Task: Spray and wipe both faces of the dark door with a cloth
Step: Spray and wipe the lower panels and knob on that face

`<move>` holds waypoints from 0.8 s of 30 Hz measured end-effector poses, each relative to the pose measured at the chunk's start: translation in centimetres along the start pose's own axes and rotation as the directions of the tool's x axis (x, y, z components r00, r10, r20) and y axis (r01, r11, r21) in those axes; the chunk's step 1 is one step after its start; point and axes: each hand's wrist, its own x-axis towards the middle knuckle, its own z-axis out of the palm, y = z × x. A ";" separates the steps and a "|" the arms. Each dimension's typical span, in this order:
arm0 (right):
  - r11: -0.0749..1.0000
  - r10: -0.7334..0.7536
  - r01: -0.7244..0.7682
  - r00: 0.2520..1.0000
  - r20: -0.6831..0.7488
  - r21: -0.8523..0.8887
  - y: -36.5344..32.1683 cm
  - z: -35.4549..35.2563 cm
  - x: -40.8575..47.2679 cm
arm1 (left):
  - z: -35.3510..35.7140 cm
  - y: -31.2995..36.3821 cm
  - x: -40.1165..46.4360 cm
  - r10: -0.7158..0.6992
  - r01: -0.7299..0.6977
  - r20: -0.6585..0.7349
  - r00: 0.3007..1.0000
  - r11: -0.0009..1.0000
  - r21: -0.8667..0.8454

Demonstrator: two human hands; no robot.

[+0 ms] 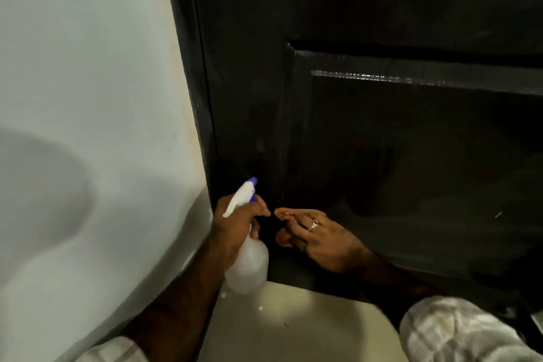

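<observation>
Down low by the bottom of the dark door (367, 141), which fills most of the right and upper part of the frame — it's a panelled one, with a recessed panel and a shiny ledge catching some light in the upper right. The left hand (235, 223) is wrapped around the neck of a spray bottle (248, 264) just left of centre, low in the frame, fingers curled round it with the index finger out front by the trigger. The bottle is translucent white with a white head and a blue nozzle tip that points up toward the door's lower left corner, near the door frame (191, 67). The right hand (320, 236) is just beside it to the right, close to the door's lower face, fingers loosely bent and a ring (313, 224) on one of them — it's too dark there to tell whether it's got a cloth or anything else in it, or whether it's actually touching the door. A pale wall (88, 67) takes up the whole left side. A light floor (293, 326) shows at the bottom, with plaid sleeves (458, 329) at the lower corners.
</observation>
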 end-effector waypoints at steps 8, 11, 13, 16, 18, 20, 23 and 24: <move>0.899 0.434 -0.393 0.742 -0.511 0.193 13.8 -12.2 0.7 | 1.2 2.4 0.6 0.099 -0.095 0.101 0.990 0.995 -0.041; 0.698 0.683 -0.615 0.417 -0.600 0.367 11.5 -12.3 4.5 | 1.4 1.5 1.1 0.147 -0.143 0.061 0.987 0.988 -0.066; 0.683 0.730 -0.444 0.449 -0.516 0.580 7.7 -9.3 5.7 | 1.0 0.7 1.2 0.142 -0.137 0.062 0.988 0.987 -0.079; 0.753 0.474 -0.245 0.846 -0.244 0.611 1.4 -3.1 1.8 | 0.9 -1.3 0.7 0.044 -0.041 0.076 0.996 0.998 -0.046; 0.865 0.306 -0.233 0.947 -0.099 0.444 -0.7 0.9 -4.4 | 1.2 -2.8 0.0 -0.022 0.020 0.102 0.995 1.000 0.019; 0.920 0.281 -0.250 0.957 -0.067 0.301 0.7 2.2 -9.3 | 1.6 -3.8 -0.3 -0.041 0.029 0.146 0.988 0.996 0.082; 0.913 0.386 -0.335 0.894 -0.228 0.233 6.3 -2.7 -10.5 | 3.0 -3.7 0.2 -0.006 -0.008 0.196 0.981 0.997 0.074; 0.900 0.436 -0.406 0.835 -0.336 0.161 8.3 -5.1 -9.4 | 3.6 -3.6 0.5 0.005 -0.016 0.196 0.981 0.998 0.058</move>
